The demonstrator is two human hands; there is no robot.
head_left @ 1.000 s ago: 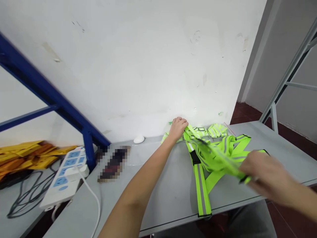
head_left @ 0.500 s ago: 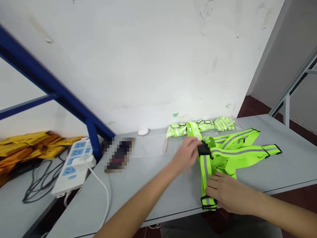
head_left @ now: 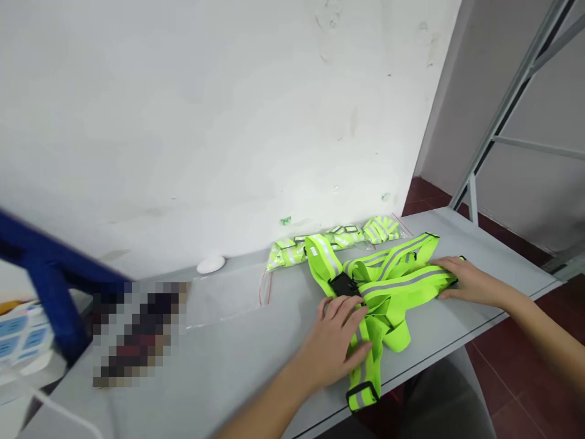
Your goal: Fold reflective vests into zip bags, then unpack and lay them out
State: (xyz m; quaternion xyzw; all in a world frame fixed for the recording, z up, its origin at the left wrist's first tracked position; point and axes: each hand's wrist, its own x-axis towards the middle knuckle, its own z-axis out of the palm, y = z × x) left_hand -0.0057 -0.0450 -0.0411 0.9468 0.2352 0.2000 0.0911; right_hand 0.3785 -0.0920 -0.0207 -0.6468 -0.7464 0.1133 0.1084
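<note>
Item: one reflective vest (head_left: 393, 285) of yellow-green straps with grey bands, laid on the grey table (head_left: 219, 366) near its front edge, right of centre. A black buckle (head_left: 342, 283) is seen at the middle, and one strap end is left hanging over the table's edge. The left hand (head_left: 336, 342) is laid flat on the lower straps with fingers spread and nothing clasped. The right hand (head_left: 470, 283) is pressed open on the right end of the straps, likewise closed on nothing. Condition, as judged: the vest has been brought onto the table and partly flattened. The straps are still crossed and loose, no compact fold is made, and it is not bagged. Adjacent: a clear bag (head_left: 237, 296), flat and apparently empty, just left of the vest. Bagged vests (head_left: 338, 239) are ranged along the wall behind it. Also noted are a small white object (head_left: 211, 264), a blue frame (head_left: 50, 286), a power strip (head_left: 18, 335) and a grey rack (head_left: 503, 116).
</note>
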